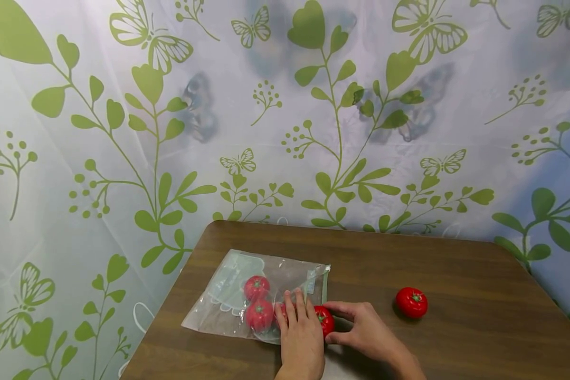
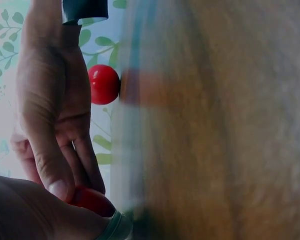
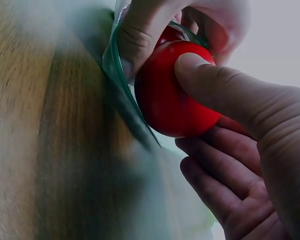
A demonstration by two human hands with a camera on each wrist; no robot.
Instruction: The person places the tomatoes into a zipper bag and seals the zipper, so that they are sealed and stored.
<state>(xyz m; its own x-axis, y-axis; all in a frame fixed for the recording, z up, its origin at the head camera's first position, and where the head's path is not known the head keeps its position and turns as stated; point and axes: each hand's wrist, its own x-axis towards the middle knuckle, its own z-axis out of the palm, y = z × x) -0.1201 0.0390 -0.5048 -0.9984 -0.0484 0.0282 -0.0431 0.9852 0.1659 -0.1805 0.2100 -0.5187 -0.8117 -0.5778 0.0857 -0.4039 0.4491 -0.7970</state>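
1. Done, by the look of it: inside the clear plastic zip bag with a green-edged mouth [image 1: 292, 270], two shiny round red tomatoes [image 1: 259, 315] lie side by side, well in from its mouth. A third red tomato [image 1: 281, 315] shows nearer the mouth, partly hidden under fingers. The bag lies flat on the brown wood-grain bench [image 1: 465, 269].

2. In hand: a fourth glossy red tomato with a green stem mark [image 1: 325, 320] sits right at the bag's mouth, beside the green lip. How much of it is past the lip I cannot tell.

3. The right hand [image 1: 364, 331] is closed around that fourth tomato, thumb on one side and fingers on the other, to the right of the bag's mouth.

4. The left hand [image 1: 301, 332] rests on the bag at its mouth, fingers fairly straight across the plastic over the third tomato, thumb by the green lip; it seems to steady the mouth and keep it apart.

5. Left over: one loose red tomato [image 1: 411, 302] stands on the bench, well to the right of the bag, with neither hand touching it.

6. My judgement: more than half done, with the fourth tomato partway, the loose one outside, and the bag's mouth not yet closed.
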